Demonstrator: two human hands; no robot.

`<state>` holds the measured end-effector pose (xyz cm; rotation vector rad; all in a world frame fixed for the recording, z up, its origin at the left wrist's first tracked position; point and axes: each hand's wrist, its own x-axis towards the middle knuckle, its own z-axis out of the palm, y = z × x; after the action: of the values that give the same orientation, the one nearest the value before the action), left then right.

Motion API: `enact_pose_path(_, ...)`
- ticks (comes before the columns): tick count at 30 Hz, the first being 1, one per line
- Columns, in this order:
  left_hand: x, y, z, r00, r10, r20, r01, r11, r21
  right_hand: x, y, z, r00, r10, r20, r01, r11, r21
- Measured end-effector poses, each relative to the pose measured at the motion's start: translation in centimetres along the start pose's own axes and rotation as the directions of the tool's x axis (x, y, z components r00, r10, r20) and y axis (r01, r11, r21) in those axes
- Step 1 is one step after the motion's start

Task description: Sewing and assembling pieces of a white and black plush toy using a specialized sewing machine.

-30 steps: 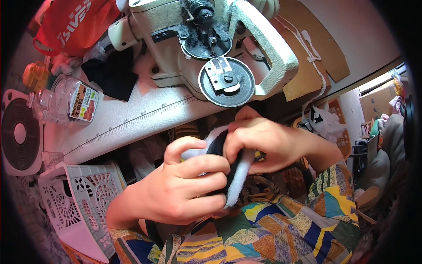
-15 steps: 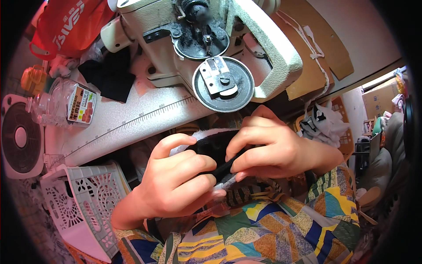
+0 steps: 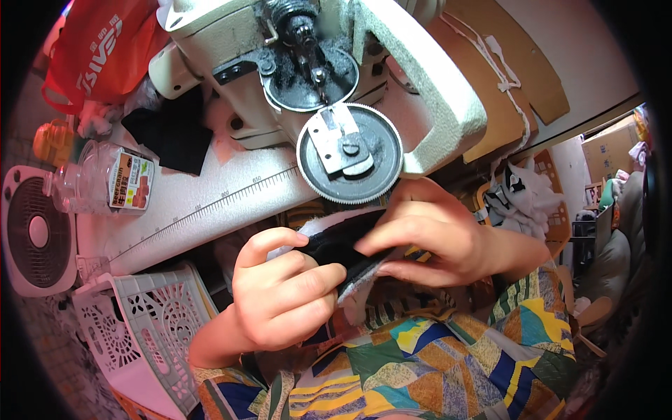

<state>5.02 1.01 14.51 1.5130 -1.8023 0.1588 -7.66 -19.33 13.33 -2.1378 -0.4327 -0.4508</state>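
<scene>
Between my hands is a piece of black fabric with a fuzzy grey-white edge (image 3: 336,241), held just below the sewing machine's toothed disc. My left hand (image 3: 287,290) grips its left side, the fingers curled over the black face. On the right side, my right hand (image 3: 434,234) pinches the piece between fingers and thumb. Right above stands a cream industrial sewing machine (image 3: 448,105) with two round discs. Its lower toothed disc (image 3: 381,150) carries a metal plate, and dark lint coats the upper one (image 3: 280,91).
Along the table edge runs a printed ruler (image 3: 231,192). At the left are a clear plastic jar (image 3: 98,175), a black cloth (image 3: 168,136), a red bag (image 3: 98,49) and a fan (image 3: 38,231). A white crate (image 3: 143,329) stands below; an orange basket (image 3: 556,210) holds white fabric at right.
The right fingers have shifted on the fabric and its black face shows wider. The view has tilted slightly, so the machine appears a little lower and larger.
</scene>
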Motion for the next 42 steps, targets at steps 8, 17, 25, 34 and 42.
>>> enact_pose_path(8,1.7,-5.1,1.4,0.955,-0.25,-0.16,0.236,0.967,-0.099,1.2,5.4,-1.4,0.972,0.18,-0.15,-0.181,0.983,0.004)
enact_pose_path(17,4.1,-5.3,-1.7,0.906,-0.101,-0.412,0.166,0.978,0.125,6.0,6.2,-1.0,0.957,0.161,-0.243,-0.081,0.947,0.312)
enact_pose_path(25,4.3,-4.7,-1.7,0.954,-0.038,-0.297,0.128,0.949,0.29,5.5,5.0,-2.1,0.882,0.343,-0.322,-0.163,0.864,0.476)
enact_pose_path(34,4.6,-5.2,-0.8,0.935,-0.079,-0.345,0.149,0.972,0.18,5.2,3.8,-3.4,0.828,0.521,-0.21,-0.337,0.76,0.556)
enact_pose_path(42,4.4,-5.3,-1.0,0.934,-0.077,-0.348,0.147,0.972,0.182,1.9,-1.2,2.4,0.352,0.151,-0.924,-0.045,0.988,0.145)
